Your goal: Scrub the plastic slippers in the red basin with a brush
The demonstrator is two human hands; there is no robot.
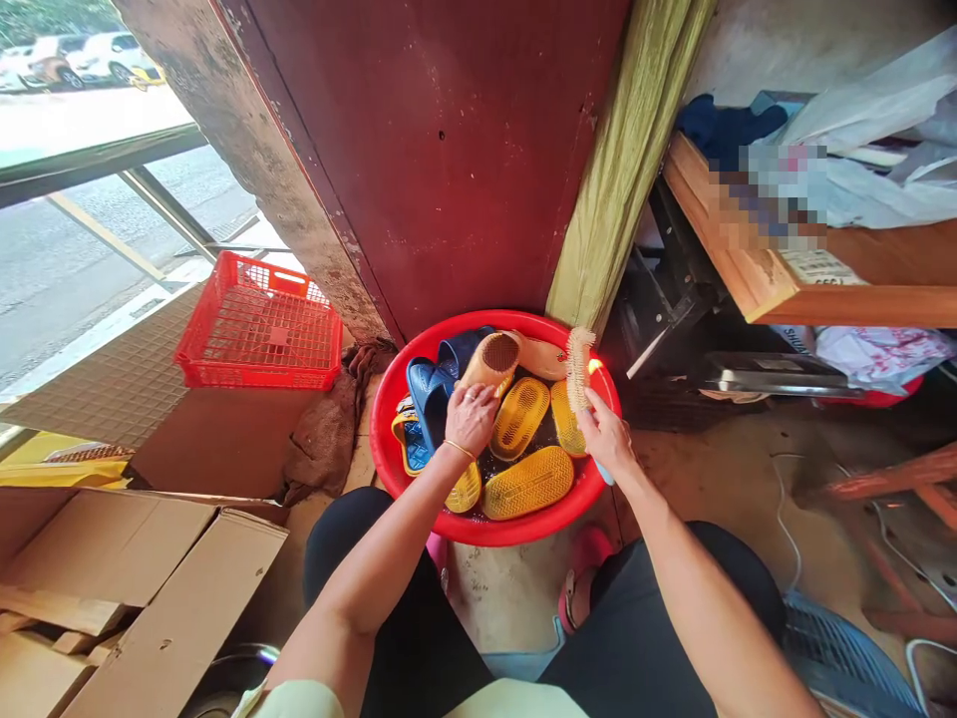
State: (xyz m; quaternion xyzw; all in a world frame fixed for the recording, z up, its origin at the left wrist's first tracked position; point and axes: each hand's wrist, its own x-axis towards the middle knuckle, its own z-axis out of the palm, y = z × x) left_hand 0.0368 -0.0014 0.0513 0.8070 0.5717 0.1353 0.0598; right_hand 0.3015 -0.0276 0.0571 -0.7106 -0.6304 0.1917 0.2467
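Observation:
A red basin on the floor holds water and several sandals. My left hand is closed on a tan sandal, whose dark patterned sole patch faces up. In my right hand is a scrubbing brush, held upright over the basin's right side, its pale bristles apart from the tan sandal. Yellow sandals lie sole up below my hands. Blue sandals lean at the basin's left, beside a yellow-edged blue one. Another tan sandal rests at the back.
A red plastic crate stands at the left, near a brown cloth and cardboard boxes. Behind the basin is a dark red door. A wooden shelf and a cable on the floor are at the right.

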